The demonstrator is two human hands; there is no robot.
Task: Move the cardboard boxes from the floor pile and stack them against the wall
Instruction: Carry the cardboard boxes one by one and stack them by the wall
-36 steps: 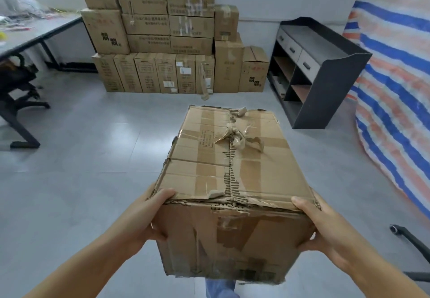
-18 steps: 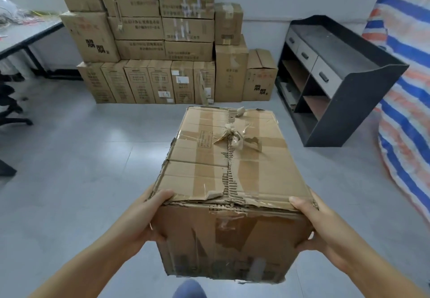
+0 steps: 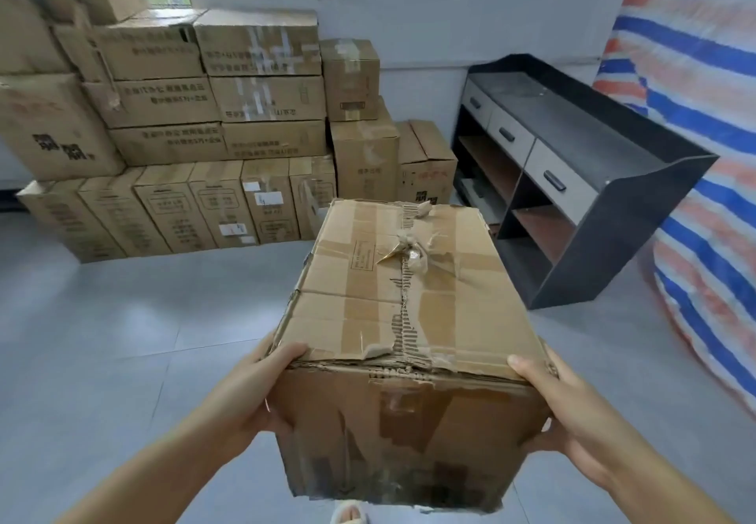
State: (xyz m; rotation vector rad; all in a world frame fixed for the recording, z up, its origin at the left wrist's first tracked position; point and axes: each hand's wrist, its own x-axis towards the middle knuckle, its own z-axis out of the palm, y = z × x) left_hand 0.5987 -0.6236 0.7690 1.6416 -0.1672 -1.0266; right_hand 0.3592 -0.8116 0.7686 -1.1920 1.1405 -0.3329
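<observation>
Between our two hands, held up off the grey floor (image 3: 102,339) and well short of the wall, sits the cardboard box (image 3: 409,319) we are carrying. Our left hand (image 3: 249,392) clasps its near left corner, thumb hooked over the top edge and fingers curled round the side; our right hand (image 3: 572,413) grips the near right corner the same way, thumb on the top edge and the rest wrapped down the side wall. We judge the carton fairly stiff but tired: the top seam is torn down to bare corrugation, old tape is peeling and bunched in a knot near the middle, and the near face is scuffed and patched (so the flaps are no place to pull). It takes both hands, which suggests some weight, though how much we cannot tell. The safest hold is where we have it, low on the side walls near the corners, or under the bottom edge when setting it down. Its flaps are closed, so its contents are hidden. Ahead, the stack of boxes (image 3: 212,126) stands against the wall (image 3: 450,4), all of them shut too, with a lower carton (image 3: 427,163) at the stack's right end. Beside that stands a dark shelf unit (image 3: 572,180) with closed drawers; one open bay holds something flat we cannot make out.
</observation>
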